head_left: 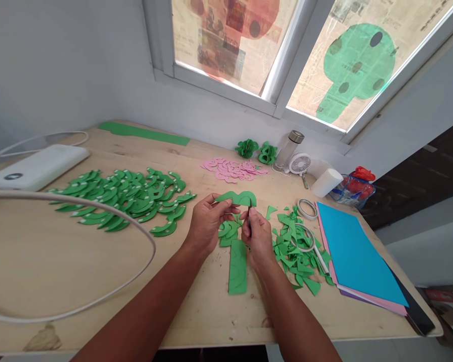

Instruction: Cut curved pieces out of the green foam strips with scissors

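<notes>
My left hand point(207, 221) pinches the left end of a green paper piece point(238, 198) with a wavy, rounded upper edge. In my right hand point(258, 234) is a pair of scissors point(249, 216), mostly hidden by the fingers, with the dark blades at the paper's right end. Below the hands lies a green paper strip point(237, 269) with faint curved lines on it. Several curved green cut-outs point(228, 231) sit just behind that strip, partly covered by my hands.
Left are many green crescents point(128, 196), a white power bank point(35, 166) and a looping cable point(151, 246). Right are green scraps point(298, 251), tape rolls point(307, 208) and coloured sheets point(357, 251). Behind stand pink cut-outs point(232, 170), a bottle point(290, 148) and a small fan point(299, 163).
</notes>
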The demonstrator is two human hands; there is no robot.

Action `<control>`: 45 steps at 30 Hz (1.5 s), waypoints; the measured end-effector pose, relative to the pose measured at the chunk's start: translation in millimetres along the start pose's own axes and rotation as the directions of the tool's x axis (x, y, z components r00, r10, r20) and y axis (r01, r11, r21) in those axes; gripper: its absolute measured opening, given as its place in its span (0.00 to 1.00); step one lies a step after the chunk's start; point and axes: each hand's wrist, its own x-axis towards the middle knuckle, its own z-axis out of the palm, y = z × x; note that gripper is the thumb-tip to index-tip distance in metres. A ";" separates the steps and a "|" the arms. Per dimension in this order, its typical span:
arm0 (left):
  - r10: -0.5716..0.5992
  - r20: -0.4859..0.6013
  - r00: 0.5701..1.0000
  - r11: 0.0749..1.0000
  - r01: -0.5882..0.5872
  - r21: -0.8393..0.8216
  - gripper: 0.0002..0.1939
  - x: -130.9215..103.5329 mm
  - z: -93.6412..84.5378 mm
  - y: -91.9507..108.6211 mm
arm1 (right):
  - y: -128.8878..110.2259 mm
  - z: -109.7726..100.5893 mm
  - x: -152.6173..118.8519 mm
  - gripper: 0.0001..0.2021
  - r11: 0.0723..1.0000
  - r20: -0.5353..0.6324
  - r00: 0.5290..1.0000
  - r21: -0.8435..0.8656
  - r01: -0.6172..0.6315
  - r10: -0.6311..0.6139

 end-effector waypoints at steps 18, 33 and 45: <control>0.040 -0.050 0.998 0.998 -0.043 -0.051 0.13 1.3 0.3 2.5 | 4.2 5.8 -2.0 0.24 0.998 -0.037 0.998 0.000 -0.056 0.055; 0.017 0.032 0.999 0.976 -0.024 0.217 0.09 -8.0 6.2 -2.0 | 7.3 11.5 -6.7 0.24 0.999 -0.054 0.997 -0.013 -0.052 0.051; 0.032 -0.050 0.998 0.988 -0.024 0.152 0.08 -7.4 6.0 -3.3 | 8.2 14.2 -11.0 0.24 0.999 -0.030 0.998 -0.021 -0.047 0.046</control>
